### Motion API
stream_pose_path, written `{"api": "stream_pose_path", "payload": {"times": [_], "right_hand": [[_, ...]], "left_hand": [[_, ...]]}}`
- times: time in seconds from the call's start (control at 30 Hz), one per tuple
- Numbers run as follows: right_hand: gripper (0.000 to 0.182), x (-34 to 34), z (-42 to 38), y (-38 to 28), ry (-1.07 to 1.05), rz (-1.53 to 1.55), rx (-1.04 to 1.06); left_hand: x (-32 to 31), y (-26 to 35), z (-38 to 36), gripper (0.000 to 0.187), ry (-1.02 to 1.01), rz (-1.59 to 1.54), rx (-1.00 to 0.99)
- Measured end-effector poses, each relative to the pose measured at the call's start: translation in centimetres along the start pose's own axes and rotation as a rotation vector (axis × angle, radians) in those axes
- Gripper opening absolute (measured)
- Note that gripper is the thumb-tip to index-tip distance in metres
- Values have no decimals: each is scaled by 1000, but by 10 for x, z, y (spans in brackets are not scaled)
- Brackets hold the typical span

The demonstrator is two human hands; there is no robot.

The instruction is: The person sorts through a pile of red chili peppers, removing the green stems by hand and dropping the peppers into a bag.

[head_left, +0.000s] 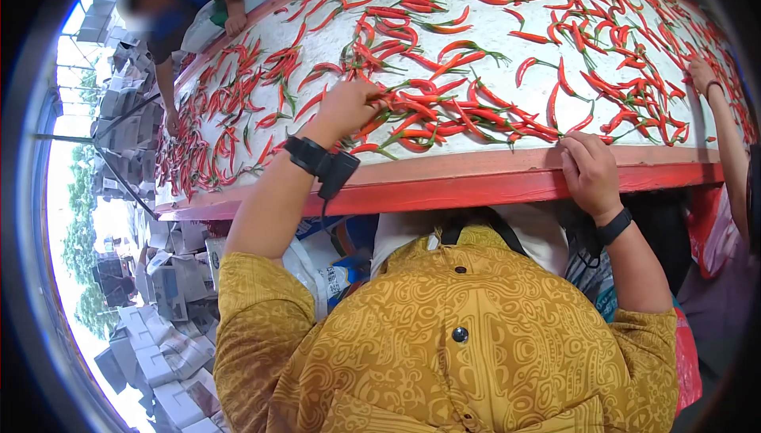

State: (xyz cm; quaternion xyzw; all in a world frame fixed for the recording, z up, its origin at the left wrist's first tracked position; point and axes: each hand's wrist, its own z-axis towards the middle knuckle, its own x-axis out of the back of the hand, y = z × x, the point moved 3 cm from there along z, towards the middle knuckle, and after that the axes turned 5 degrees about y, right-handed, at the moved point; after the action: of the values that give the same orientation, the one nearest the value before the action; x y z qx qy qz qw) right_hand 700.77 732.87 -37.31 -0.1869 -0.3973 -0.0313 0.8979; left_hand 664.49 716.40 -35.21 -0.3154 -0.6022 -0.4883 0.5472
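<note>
Red chili peppers [472, 112] with green stems lie scattered and piled over a white tabletop [483, 76]. On the left, my left hand [346, 108] reaches into the near pile, its fingers pinched around a red chili pepper beside the other peppers. My right hand [590, 167] is at the table's red front edge [476, 187], fingers curled together close to the tips of several peppers. What lies inside its fingers is hidden. Dark bands with devices circle both my wrists.
At the upper left, a person [186, 5] leans over the table, hands at its edge and peppers. Another person's hand [701, 76] touches peppers on the right. Stacked cartons [170, 354] stand on the left; a plastic bag [321, 267] lies beneath the table edge.
</note>
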Motion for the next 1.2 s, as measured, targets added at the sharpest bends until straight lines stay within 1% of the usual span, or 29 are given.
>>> {"api": "stream_pose_path", "payload": {"times": [0.07,0.13,0.2,0.23,0.27,0.33,0.37,0.43,0.47,0.53,0.6,0.67,0.7,0.73,0.77,0.8,0.83,0.87,0.93,0.97,1.0,1.07,1.13,1.2], "right_hand": [[16,6,-3,9,9,20,-14],[16,12,-6,19,6,14,-2],[16,17,-8,29,3,10,12],[16,20,-9,33,-4,13,2],[16,22,-11,37,-12,17,-9],[17,27,-15,47,-12,11,-14],[17,29,-16,52,-19,0,-23],[18,34,-20,63,-19,12,-32],[18,37,-21,68,-22,20,-41],[18,42,-24,78,-23,19,-44],[18,48,-28,87,-23,20,-47],[18,55,-30,96,-29,13,-37],[18,58,-31,101,-27,13,-31],[19,62,-32,107,-10,41,-25],[19,67,-31,112,8,65,-19],[19,73,-26,113,14,59,-10],[21,80,-16,109,32,123,-4],[22,86,-4,103,48,191,1],[27,93,32,72,49,206,137],[30,88,46,54,81,209,160],[32,83,58,37,114,210,188],[33,59,68,20,128,420,217],[27,38,60,24,-348,675,-21],[20,40,47,24,-421,899,-33]], "left_hand": [[-8,25,-3,20,23,-86,-44],[-10,22,1,21,18,-74,-35],[-5,13,9,21,33,34,43],[3,5,15,20,180,6,179],[8,-5,22,20,182,11,183],[22,-29,35,24,456,93,374],[21,-34,42,24,455,96,376],[10,-44,55,28,105,322,556],[4,-48,58,28,104,321,556],[-2,-52,61,30,202,302,547],[-1,-51,58,28,198,278,555],[11,-37,52,25,396,216,492],[21,-28,52,23,487,233,463],[25,-18,50,23,492,232,469],[33,-8,47,23,552,188,432],[47,15,45,23,616,144,391],[54,41,40,17,658,33,338],[57,73,36,17,670,33,341],[51,142,26,6,691,-260,157],[42,175,22,8,665,-365,16],[32,205,18,13,641,-469,-127],[10,250,9,9,551,-633,-128],[-3,275,0,8,553,-679,-97],[-15,292,-5,8,553,-736,-75]]}}
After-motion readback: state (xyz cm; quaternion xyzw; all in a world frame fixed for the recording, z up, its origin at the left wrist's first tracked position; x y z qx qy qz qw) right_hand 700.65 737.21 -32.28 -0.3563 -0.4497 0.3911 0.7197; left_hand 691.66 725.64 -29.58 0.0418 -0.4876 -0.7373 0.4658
